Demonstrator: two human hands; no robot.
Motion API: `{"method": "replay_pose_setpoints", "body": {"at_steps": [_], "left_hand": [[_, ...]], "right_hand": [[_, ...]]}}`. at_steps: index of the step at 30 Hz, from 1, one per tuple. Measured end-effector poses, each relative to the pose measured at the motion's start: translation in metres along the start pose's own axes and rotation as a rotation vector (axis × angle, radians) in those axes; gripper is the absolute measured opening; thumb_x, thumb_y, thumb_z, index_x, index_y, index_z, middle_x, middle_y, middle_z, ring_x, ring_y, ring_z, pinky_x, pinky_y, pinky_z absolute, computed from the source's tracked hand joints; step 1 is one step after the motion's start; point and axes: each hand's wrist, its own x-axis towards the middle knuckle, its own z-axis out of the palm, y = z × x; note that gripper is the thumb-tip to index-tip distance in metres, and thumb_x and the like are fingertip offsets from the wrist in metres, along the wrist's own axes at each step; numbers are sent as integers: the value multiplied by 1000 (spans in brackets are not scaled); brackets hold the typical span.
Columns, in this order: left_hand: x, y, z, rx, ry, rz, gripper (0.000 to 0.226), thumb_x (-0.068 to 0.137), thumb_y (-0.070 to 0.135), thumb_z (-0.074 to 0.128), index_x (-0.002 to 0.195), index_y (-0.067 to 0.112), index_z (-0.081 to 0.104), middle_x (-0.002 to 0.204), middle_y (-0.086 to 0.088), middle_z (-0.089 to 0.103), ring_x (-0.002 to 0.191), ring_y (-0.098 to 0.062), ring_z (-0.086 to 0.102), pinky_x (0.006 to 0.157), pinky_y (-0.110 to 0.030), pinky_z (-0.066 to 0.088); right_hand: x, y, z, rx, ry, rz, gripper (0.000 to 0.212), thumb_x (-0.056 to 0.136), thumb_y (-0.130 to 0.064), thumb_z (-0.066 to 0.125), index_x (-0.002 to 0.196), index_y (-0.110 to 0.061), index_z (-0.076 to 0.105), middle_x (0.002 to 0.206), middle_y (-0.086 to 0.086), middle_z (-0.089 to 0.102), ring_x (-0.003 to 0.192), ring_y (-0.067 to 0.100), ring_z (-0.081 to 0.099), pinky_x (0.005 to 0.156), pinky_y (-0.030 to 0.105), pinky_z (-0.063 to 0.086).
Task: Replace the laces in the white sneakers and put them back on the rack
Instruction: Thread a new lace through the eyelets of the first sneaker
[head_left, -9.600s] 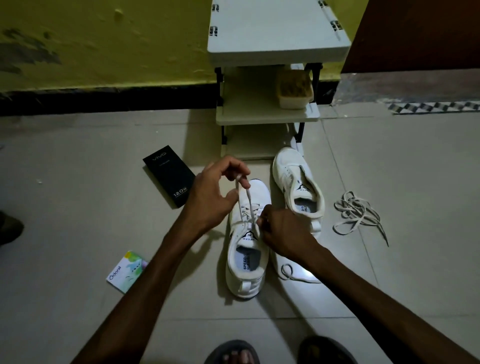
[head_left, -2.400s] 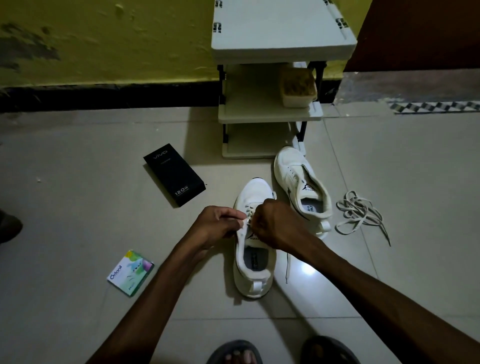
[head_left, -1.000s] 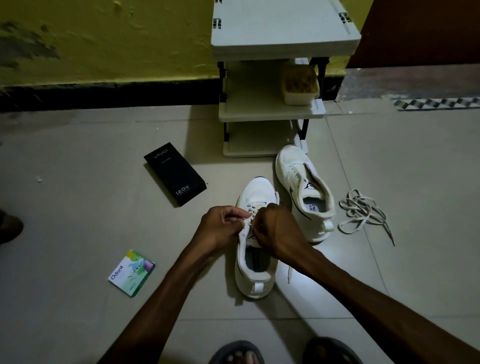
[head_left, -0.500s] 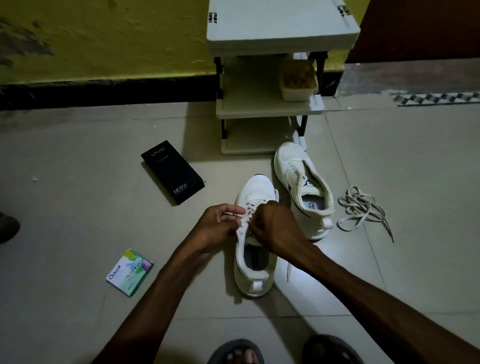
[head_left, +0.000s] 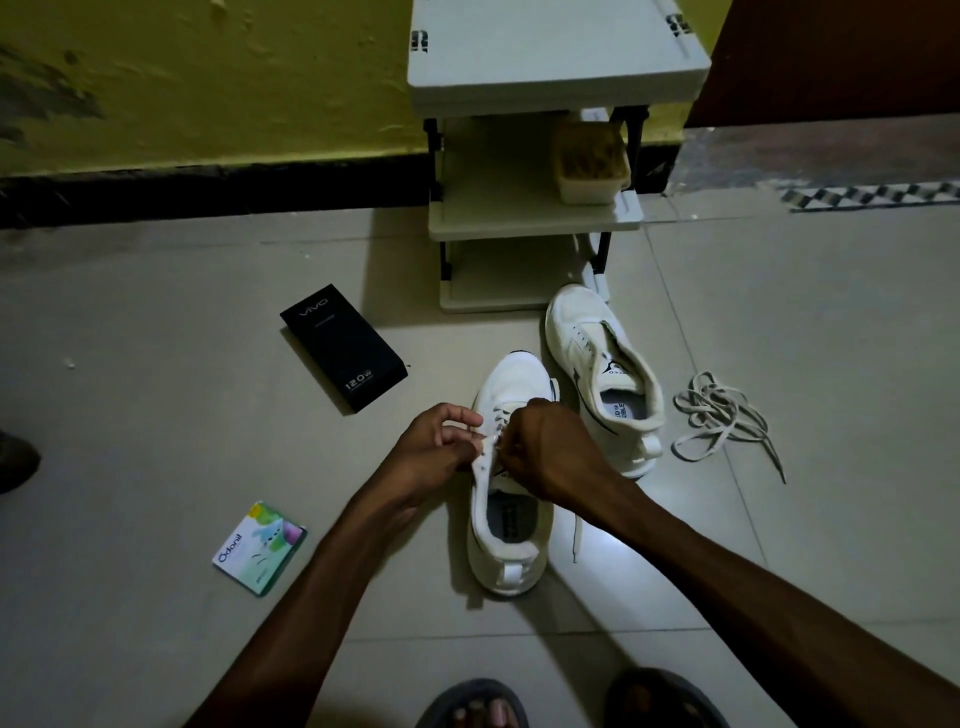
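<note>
Mid-lacing, our left hand and right hand pinch the lace of one sneaker; the other sneaker lies unlaced before the rack.

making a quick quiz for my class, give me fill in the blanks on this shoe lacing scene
The left hand and right hand both work on the near sneaker, which stands on the ___.
The loose lace lies ___ of the far sneaker.
The black box lies ___ of both sneakers.
The tub sits on the rack's ___ shelf.
Missing words: floor, right, left, middle.
</note>
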Motion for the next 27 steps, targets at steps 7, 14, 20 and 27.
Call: {"method": "replay_pose_setpoints", "body": {"at_steps": [7, 14, 20, 27], "left_hand": [[-2, -5, 2, 67, 36, 67, 13, 95, 8, 58, 96, 13, 70, 94, -10, 72, 83, -16, 68, 84, -31, 57], [0, -4, 4, 175, 55, 115, 18, 84, 5, 70, 88, 22, 73, 94, -5, 72, 92, -23, 68, 87, -41, 57], [2, -8, 7, 136, 125, 136, 14, 79, 14, 75, 89, 21, 70, 85, -1, 71, 85, -21, 67, 82, -38, 56], [-2, -14, 19, -120, 107, 77, 19, 88, -4, 62, 92, 15, 63, 86, -9, 67, 80, -18, 61, 72, -25, 52]], "right_hand": [[-6, -3, 1, -29, 4, -29, 16, 78, -25, 65, 65, -15, 63, 70, 7, 48, 70, 27, 51, 63, 29, 33], [-12, -10, 6, 177, 29, 80, 16, 81, -12, 57, 70, -8, 69, 82, 15, 67, 77, 28, 59, 64, 30, 33], [-17, -2, -1, 247, 167, 82, 7, 83, -20, 70, 82, -17, 76, 76, -1, 71, 67, 11, 60, 53, 3, 31], [-29, -10, 5, 125, 146, 133, 43, 91, -53, 55, 67, -20, 67, 60, -3, 53, 60, 15, 52, 57, 24, 31]]}}
